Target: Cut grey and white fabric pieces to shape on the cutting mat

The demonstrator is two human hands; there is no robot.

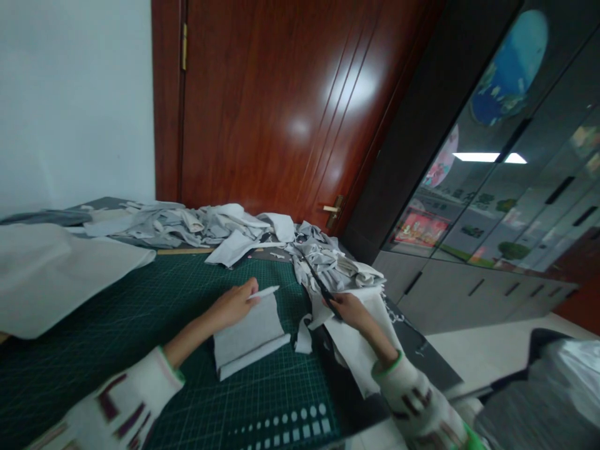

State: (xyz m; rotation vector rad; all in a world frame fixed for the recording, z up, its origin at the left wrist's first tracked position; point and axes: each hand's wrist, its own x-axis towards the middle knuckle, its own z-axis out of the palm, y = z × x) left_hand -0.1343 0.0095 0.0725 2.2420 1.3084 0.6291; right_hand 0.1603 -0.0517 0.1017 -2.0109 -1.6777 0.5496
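Observation:
My left hand [233, 304] is closed around a thin white marker or chalk pencil [264, 292], its tip pointing right. The hand rests on the upper edge of a folded grey fabric piece [248, 340] lying on the green cutting mat [140, 312]. My right hand [350, 311] is closed on the handles of black scissors [317, 284], whose blades point up and left toward a heap of grey fabric scraps [337, 265]. Under the right forearm lies a larger pale cloth [360, 353].
More grey and white fabric pieces [187, 225] are piled along the far edge of the table. A big white cloth [51, 275] covers the left side. A red-brown door [290, 106] stands behind, with dark glass cabinets [492, 187] at right. The table's right edge drops to the floor.

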